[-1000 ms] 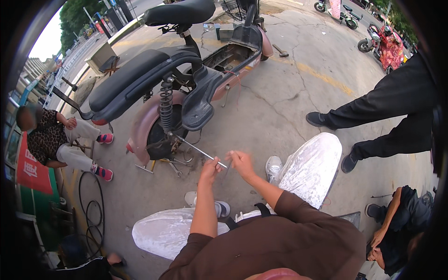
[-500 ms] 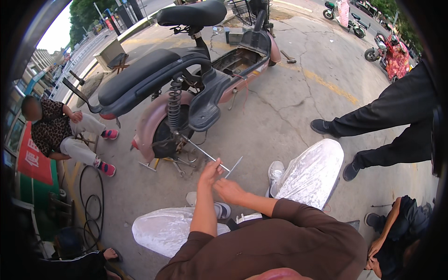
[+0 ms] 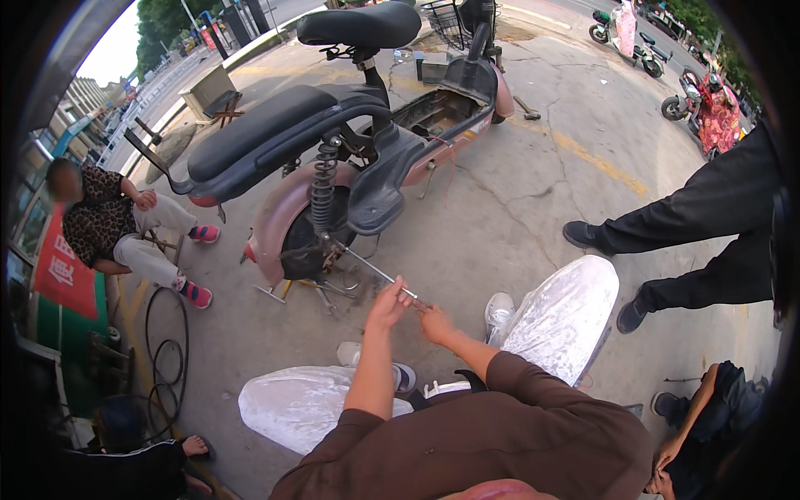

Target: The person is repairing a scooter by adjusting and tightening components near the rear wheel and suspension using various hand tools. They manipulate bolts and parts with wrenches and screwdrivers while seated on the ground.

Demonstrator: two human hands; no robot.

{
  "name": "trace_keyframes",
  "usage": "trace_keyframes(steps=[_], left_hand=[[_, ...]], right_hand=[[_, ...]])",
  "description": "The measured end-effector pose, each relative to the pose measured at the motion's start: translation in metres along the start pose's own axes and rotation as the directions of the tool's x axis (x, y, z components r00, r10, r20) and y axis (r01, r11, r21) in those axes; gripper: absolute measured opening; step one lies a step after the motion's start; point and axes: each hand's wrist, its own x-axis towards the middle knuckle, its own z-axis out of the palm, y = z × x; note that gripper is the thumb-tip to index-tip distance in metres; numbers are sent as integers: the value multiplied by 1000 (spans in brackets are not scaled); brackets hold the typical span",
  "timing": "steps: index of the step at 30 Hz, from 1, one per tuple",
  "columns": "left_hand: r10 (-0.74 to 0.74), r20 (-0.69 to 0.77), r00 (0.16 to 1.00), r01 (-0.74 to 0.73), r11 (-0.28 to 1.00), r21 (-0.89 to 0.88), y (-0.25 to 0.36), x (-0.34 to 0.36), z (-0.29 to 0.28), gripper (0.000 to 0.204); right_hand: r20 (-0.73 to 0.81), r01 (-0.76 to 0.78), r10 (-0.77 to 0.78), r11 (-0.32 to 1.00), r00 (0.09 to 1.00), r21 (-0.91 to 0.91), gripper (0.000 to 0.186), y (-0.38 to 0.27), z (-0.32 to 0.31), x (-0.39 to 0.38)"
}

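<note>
A long T-handle socket wrench (image 3: 364,262) runs from the rear axle area of a pink and black electric scooter (image 3: 268,218) toward me. My left hand (image 3: 388,302) is closed round its shaft near the handle. At the handle end, my right hand (image 3: 436,323) is closed on the crossbar, which its fingers mostly cover. Above the wrench's far tip stands the scooter's coil shock absorber (image 3: 323,187). How the socket sits on the fastener is too small to tell. Several hand tools (image 3: 321,290) lie on the ground under the rear wheel.
A seated person (image 3: 104,212) is at the left, beyond a coiled black hose (image 3: 169,367). Legs in black trousers (image 3: 692,212) stand at the right, with another person's arm (image 3: 696,408) below. A hammer (image 3: 527,109) lies beyond the scooter. Parked scooters (image 3: 717,117) are farther off.
The wrench's crossbar has turned, and my right hand has moved right and up onto it. My left hand stays on the shaft. The whole view has shifted slightly.
</note>
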Motion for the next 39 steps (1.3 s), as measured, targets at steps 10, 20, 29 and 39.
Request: trace_keyframes(steps=[10, 20, 29, 39], left_hand=[[8, -79, 997, -2, 997, 73, -1, -2, -2, 30], [-48, -78, 996, 51, 998, 39, 5, -4, -3, 27], [-16, -111, 994, 35, 984, 175, -5, 0, -7, 25], [-3, 16, 1000, 0, 987, 158, -10, -3, 9, 23]], right_hand=[[386, -390, -213, -794, 897, 467, 31, 6, -12, 2], [237, -427, -368, -857, 899, 288, 31, -16, -57, -6], [40, -49, 126, 72, 991, 996, 19, -4, -16, 11], [-537, 76, -43, 996, 843, 40, 41, -6, -53, 8]])
